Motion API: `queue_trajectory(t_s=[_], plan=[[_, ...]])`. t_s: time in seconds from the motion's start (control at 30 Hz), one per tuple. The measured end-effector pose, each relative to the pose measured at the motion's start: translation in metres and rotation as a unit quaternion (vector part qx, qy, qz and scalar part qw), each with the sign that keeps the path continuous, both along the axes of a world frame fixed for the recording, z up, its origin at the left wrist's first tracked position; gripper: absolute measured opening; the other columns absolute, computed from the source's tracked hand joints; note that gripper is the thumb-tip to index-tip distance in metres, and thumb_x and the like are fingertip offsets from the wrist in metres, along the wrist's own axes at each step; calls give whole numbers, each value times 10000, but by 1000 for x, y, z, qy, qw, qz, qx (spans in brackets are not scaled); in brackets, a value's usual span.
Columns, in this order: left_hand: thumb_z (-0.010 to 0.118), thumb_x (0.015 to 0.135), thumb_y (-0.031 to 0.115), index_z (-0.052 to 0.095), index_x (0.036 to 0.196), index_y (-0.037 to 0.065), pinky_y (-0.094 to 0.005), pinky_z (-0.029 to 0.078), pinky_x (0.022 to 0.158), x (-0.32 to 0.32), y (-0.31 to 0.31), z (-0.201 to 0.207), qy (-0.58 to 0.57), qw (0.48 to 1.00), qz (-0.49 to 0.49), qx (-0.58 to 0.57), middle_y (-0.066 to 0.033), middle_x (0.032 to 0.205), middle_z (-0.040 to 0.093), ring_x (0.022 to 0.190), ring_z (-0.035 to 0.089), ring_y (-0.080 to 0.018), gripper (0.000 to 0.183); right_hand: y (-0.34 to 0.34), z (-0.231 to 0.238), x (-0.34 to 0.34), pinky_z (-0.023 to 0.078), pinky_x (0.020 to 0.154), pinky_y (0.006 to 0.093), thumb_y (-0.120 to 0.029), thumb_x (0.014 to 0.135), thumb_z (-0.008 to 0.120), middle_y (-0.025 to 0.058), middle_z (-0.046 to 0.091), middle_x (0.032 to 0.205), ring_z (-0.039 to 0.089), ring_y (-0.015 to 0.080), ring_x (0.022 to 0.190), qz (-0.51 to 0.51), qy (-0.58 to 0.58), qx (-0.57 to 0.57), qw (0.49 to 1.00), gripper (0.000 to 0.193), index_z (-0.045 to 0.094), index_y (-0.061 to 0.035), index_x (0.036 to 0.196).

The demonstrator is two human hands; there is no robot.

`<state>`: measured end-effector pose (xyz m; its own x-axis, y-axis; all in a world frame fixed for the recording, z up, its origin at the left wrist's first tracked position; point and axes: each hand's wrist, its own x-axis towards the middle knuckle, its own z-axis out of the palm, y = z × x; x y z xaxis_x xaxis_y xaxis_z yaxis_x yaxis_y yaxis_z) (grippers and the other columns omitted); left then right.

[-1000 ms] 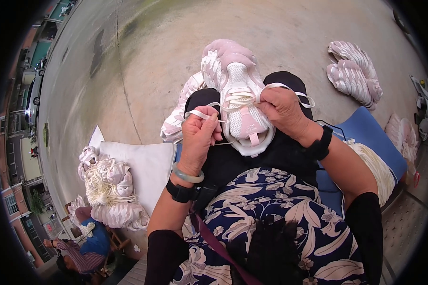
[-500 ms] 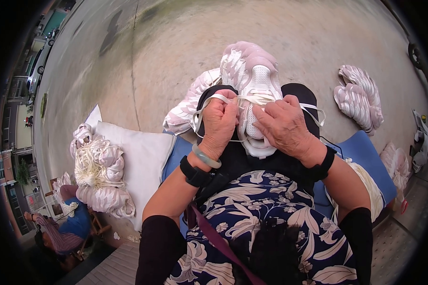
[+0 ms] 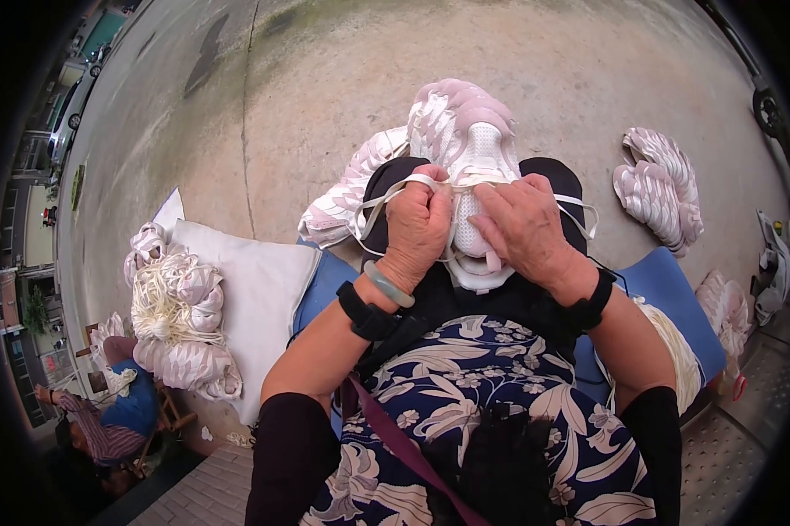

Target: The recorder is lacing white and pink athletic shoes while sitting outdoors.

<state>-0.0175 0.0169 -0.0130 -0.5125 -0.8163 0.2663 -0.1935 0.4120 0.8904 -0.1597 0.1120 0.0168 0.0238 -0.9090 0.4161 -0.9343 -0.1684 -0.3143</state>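
Observation:
A white and pale pink sneaker upper [image 3: 470, 230] rests between my knees, its tongue toward me. My left hand [image 3: 418, 219] is closed in a pinch on a flat white shoelace [image 3: 379, 200] at the upper's left side; a loop hangs out over my left knee. On the other side, my right hand [image 3: 526, 221] has bent fingers closed near the lacing, and a second white lace end [image 3: 579, 208] sticks out past it over my right knee. Exactly where the fingertips meet the lace is partly hidden. Beyond my hands lies a stack of nested uppers [image 3: 460, 110].
More nested uppers [image 3: 347, 197] lie by my left knee, and another pile [image 3: 662, 188] is on the ground at right. At left, a white cloth [image 3: 246, 272] sits beside bundled laces [image 3: 171, 298] and uppers. Light laces [image 3: 671, 342] hang at my right. A person [image 3: 119, 416] sits far left.
My left hand has shifted slightly right, closer to my right hand, and its fingers have curled in more. The right hand stays over the lacing with its fingers shifted a little.

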Motion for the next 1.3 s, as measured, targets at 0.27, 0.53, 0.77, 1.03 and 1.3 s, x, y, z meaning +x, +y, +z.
queue_trajectory(t_s=[0.27, 0.53, 0.77, 1.03, 1.3], plan=[[626, 857, 145, 569, 830, 11, -243, 384, 484, 4, -9, 11, -94, 987, -30, 129, 13, 600, 529, 533, 457, -63, 148, -1, -2, 0, 388, 769, 409, -173, 744, 668, 63, 579, 746, 579, 242, 738, -16, -43, -5, 999, 229, 578, -81, 933], [725, 752, 149, 566, 959, 4, -312, 433, 516, 20, 9, 28, -131, 972, -70, -180, -103, 716, 573, 580, 540, -221, 298, -6, -3, 9, 355, 723, 384, -120, 745, 638, 31, 549, 679, 561, 228, 695, -22, -64, -21, 997, 38, 615, -111, 774], [642, 775, 81, 529, 1138, -21, -352, 494, 608, 19, 12, 12, -169, 960, -69, -212, -160, 827, 616, 708, 615, -310, 394, -15, -13, 15, 345, 710, 374, -122, 751, 635, 19, 572, 686, 565, 213, 691, -31, -137, -32, 990, 27, 620, -123, 774], [564, 830, 72, 528, 1132, -22, -327, 486, 606, 21, 11, 6, -117, 990, -33, -65, -138, 785, 598, 658, 587, -289, 318, -18, -13, 17, 348, 718, 380, -162, 759, 634, 18, 607, 703, 580, 209, 693, -45, -106, 12, 993, 34, 624, -130, 765], [526, 785, 27, 539, 986, -19, -411, 470, 626, 16, 5, 4, -72, 981, -72, -165, -180, 764, 540, 713, 566, -354, 207, -27, -15, 22, 373, 796, 418, -151, 758, 605, 43, 604, 655, 600, 235, 666, -46, -51, -9, 998, 69, 606, -108, 704]])
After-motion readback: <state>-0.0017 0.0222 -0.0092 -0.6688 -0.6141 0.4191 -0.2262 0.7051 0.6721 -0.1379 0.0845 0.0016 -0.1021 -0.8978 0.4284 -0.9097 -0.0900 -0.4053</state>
